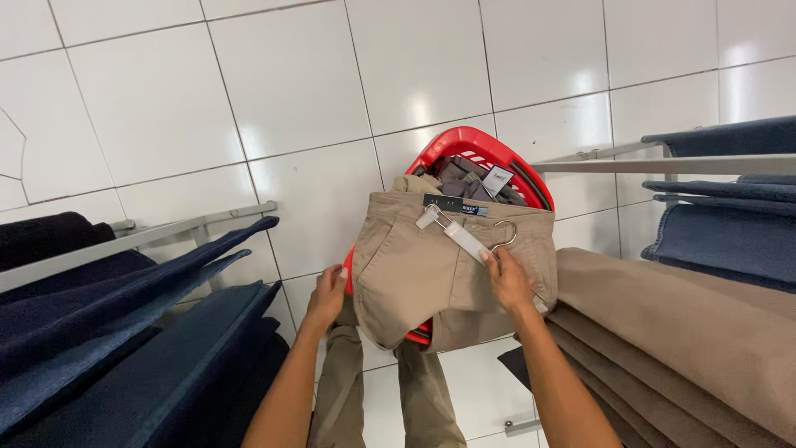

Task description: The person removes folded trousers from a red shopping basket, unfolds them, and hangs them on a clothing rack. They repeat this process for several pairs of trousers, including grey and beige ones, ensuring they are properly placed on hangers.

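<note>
Khaki trousers [431, 274] overhang the red basket [464, 145]; left hand [326, 292] fingers clamp their edge, right hand [507, 280] fingers pinch the clip hanger [464, 236].

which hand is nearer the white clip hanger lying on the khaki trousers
Right. The right hand pinches the white clip hanger at its lower end. The left hand holds the left edge of the khaki trousers, apart from the hanger.

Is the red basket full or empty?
Not empty. The red basket has grey clothes piled up to its rim, and tan trousers lie spread over its top, with both hands on them.
</note>
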